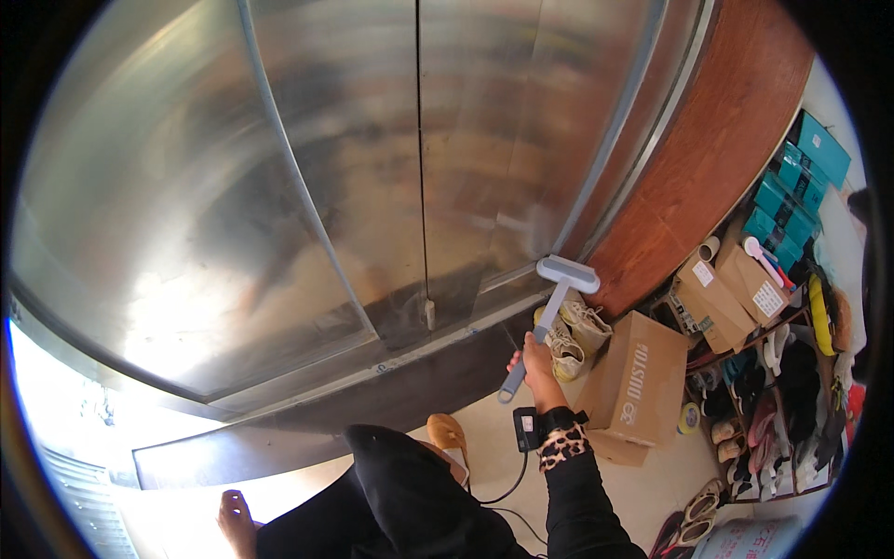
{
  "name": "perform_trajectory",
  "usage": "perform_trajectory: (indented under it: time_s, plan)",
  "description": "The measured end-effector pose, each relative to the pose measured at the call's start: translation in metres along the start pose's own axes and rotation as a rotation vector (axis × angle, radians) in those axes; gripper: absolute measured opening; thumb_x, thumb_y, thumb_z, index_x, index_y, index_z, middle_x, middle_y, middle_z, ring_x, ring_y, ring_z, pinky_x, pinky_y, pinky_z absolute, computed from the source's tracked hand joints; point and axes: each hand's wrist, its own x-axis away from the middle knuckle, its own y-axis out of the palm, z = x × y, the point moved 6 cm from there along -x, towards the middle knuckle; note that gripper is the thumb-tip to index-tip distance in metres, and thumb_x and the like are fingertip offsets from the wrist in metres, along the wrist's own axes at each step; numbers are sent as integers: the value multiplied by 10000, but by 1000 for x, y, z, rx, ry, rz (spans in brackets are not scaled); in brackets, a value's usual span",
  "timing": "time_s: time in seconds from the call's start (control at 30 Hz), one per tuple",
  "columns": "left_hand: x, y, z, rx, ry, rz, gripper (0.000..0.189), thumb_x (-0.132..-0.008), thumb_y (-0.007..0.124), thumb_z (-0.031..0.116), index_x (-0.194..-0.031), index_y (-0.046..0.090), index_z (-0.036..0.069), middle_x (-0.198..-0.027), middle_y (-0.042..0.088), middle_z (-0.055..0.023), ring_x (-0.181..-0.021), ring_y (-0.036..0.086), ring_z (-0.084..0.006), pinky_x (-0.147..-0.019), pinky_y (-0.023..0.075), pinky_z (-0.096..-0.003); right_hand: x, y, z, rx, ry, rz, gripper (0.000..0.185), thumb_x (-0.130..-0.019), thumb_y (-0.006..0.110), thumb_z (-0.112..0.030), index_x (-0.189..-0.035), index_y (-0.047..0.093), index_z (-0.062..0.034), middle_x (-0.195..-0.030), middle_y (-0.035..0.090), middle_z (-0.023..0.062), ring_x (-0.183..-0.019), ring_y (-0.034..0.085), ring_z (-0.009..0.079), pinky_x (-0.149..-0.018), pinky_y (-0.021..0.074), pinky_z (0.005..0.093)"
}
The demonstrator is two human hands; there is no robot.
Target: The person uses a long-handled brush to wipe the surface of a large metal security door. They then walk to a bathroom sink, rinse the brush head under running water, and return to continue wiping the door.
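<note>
My right hand (pixel 536 360) grips the grey handle of a white and grey window squeegee brush (pixel 568 274). Its wide head points away from me, near the lower right corner of a metal double door (pixel 335 175). A black device is strapped at my right wrist, above a leopard-print cuff. Low on the left, my left hand (pixel 236 520) hangs loosely curled over the bright floor, with nothing visible in it. Beneath the brush stands a pair of worn, pale lace-up shoes (pixel 574 332).
A printed cardboard box (pixel 635 381) stands right of my arm. Behind it, a shoe rack (pixel 775 412) holds several shoes, with smaller cartons (pixel 733 293) and teal packages (pixel 786 199) above. A raised dark sill (pixel 307 419) runs below the door. A black cable (pixel 513 489) trails by my right arm.
</note>
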Motion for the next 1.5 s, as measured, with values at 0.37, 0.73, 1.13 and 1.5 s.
perform_trajectory:
  time_s: [0.37,0.73,1.13,1.5]
  plan:
    - [-2,-3,16,97,-14,-28,145,-883,517,164,-875,570,29,-661,584,-98,-576,559,-201,-530,425,-344,84,54,58,104,79,-86,293,-914,481,-335,-900,413,-51,-566,451,83,-400,465,209,-400,481,416]
    - [4,-8,21,183,-9,34,87,-861,528,107,-864,572,32,-674,590,-112,-578,582,-230,-545,436,-350,90,19,24,118,279,-273,268,-904,521,-322,-887,420,-74,-580,452,62,-434,453,171,-423,455,381]
    - [25,-41,5,139,3,89,116,-881,515,142,-887,565,38,-674,611,-135,-619,617,-280,-572,458,-384,83,2,32,176,-79,56,345,-907,492,-334,-928,445,7,-569,466,92,-390,468,224,-413,477,406]
    - [34,-59,-26,178,-77,159,129,-883,514,125,-862,555,4,-591,586,-151,-518,604,-273,-499,441,-365,261,-45,48,-116,263,-803,127,-875,560,-202,-879,482,-101,-584,404,-4,-425,405,80,-391,343,213]
